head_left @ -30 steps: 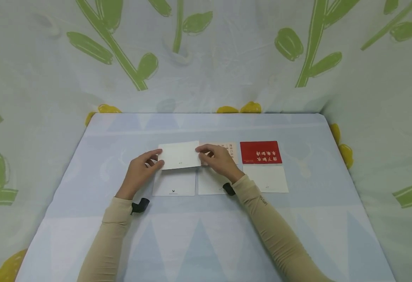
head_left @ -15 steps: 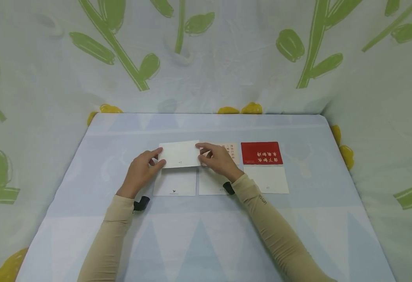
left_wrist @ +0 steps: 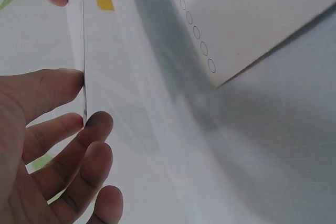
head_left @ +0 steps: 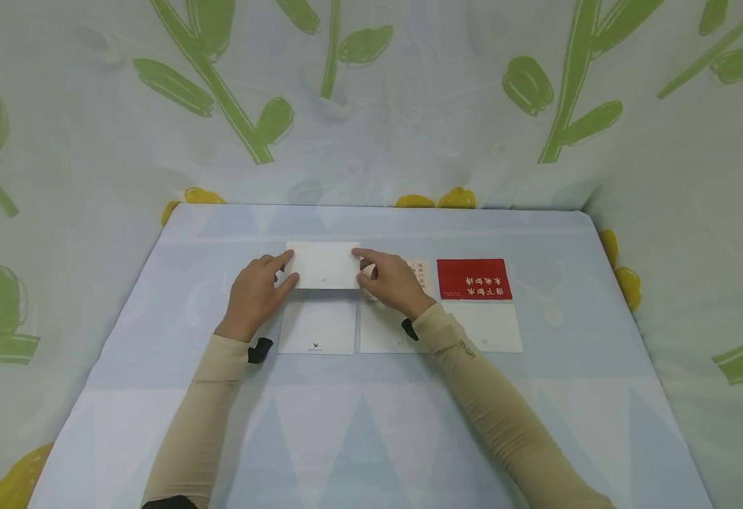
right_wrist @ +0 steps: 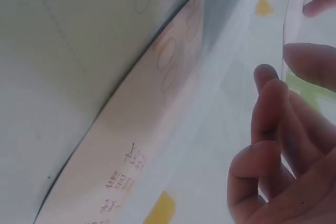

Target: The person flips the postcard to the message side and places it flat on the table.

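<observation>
A white postcard (head_left: 323, 265) is held up by both hands, its blank-looking face with a small mark toward the head camera. My left hand (head_left: 253, 295) pinches its left edge between thumb and fingers; my right hand (head_left: 398, 284) grips the right edge likewise. In the left wrist view the held card appears nearly edge-on. Under its lower edge lies another white postcard (head_left: 317, 326) with a small black bird print; a row of circles shows on a lying card (left_wrist: 257, 24) in the left wrist view. A cream card (right_wrist: 152, 108) with writing is partly hidden behind my right hand.
A red card (head_left: 474, 278) with white characters lies at the right of the back row. In front of it is a white card (head_left: 495, 326), and another white card (head_left: 380, 329) lies in the middle, partly covered by the right forearm. A leaf-patterned curtain (head_left: 435, 141) surrounds the table.
Both hands have moved the postcard slightly away toward the back of the table. It now looks level instead of tilted, and more of the card beneath shows.
</observation>
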A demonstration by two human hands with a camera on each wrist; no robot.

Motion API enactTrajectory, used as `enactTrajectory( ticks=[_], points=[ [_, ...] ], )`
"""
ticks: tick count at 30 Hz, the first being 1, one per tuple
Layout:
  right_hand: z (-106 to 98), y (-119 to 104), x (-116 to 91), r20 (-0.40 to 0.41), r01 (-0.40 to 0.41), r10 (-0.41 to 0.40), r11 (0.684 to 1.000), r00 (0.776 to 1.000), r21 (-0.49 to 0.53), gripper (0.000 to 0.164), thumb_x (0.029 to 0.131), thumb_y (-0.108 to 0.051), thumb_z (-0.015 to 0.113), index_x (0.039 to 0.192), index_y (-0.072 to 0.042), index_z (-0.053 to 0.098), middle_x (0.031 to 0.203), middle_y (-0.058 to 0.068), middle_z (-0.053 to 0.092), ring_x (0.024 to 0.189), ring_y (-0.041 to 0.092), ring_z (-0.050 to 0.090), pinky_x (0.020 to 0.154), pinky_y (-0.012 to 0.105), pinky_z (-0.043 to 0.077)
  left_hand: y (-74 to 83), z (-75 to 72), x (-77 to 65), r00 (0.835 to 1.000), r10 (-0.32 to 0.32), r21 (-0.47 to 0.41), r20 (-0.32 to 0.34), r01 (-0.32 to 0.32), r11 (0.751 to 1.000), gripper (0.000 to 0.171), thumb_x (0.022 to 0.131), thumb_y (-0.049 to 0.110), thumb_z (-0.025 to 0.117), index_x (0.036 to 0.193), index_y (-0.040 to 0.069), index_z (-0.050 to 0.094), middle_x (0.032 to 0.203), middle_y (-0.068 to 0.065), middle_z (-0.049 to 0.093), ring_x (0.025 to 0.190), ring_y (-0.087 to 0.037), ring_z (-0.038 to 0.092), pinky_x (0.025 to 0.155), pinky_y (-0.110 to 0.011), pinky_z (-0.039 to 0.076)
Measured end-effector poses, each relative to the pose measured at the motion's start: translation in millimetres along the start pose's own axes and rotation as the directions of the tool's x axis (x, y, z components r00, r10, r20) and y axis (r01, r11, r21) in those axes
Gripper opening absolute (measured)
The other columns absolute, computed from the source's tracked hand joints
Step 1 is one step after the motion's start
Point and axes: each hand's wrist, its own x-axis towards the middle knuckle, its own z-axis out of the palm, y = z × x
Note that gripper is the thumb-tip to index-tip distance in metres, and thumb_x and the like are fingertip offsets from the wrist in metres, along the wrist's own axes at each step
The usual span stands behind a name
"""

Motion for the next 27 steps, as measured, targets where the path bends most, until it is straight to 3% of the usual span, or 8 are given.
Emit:
enactTrajectory(
  ticks=[5, 13, 22, 27],
  points=[
    [3.0, -0.3, 3.4, 0.014, -0.038, 0.039, 0.998, 0.999, -0.054, 0.053, 0.095, -0.017, 0.066, 0.147, -0.019, 0.055, 0.117, 0.000, 0.072, 0.080, 0.012, 0.062, 0.063, 0.027, 0.049, 2.4, 3.5, 4.6, 1.000, 0.008, 0.062, 0.026, -0.009, 0.998, 0.054, 0.091, 0.029, 0.077, 0.136, 0.003, 0.063, 0.108, -0.021, 0.070, 0.084, -0.036, 0.064, 0.071, -0.048, 0.051],
    [10.2, -2.3, 7.4, 0.114, -0.122, 0.130, 0.990, 0.985, -0.077, 0.051, 0.094, -0.018, 0.068, 0.144, -0.019, 0.057, 0.118, 0.002, 0.071, 0.090, 0.017, 0.061, 0.071, 0.030, 0.051, 6.4, 10.2, 4.4, 0.996, -0.001, 0.164, 0.092, -0.014, 0.986, 0.054, 0.090, 0.030, 0.078, 0.133, 0.001, 0.065, 0.109, -0.024, 0.070, 0.091, -0.041, 0.065, 0.072, -0.052, 0.053],
    [22.0, -1.9, 13.9, 0.103, -0.041, 0.067, 0.971, 0.992, -0.235, 0.046, 0.092, -0.017, 0.072, 0.137, -0.016, 0.064, 0.100, -0.001, 0.072, 0.084, 0.014, 0.061, 0.078, 0.031, 0.051, 3.8, 16.4, 2.3, 0.995, -0.025, 0.152, 0.101, 0.009, 0.988, 0.053, 0.089, 0.028, 0.080, 0.132, 0.001, 0.065, 0.107, -0.023, 0.072, 0.087, -0.039, 0.065, 0.067, -0.049, 0.051],
    [23.5, -4.1, 13.1, 0.085, -0.026, 0.051, 0.964, 0.995, -0.266, 0.046, 0.092, -0.019, 0.075, 0.136, -0.016, 0.065, 0.102, 0.000, 0.072, 0.084, 0.013, 0.062, 0.080, 0.032, 0.053, 3.1, 18.8, 3.7, 0.995, -0.026, 0.154, 0.099, 0.010, 0.988, 0.054, 0.088, 0.028, 0.081, 0.131, 0.001, 0.066, 0.106, -0.023, 0.072, 0.087, -0.039, 0.065, 0.067, -0.049, 0.050]
  ],
)
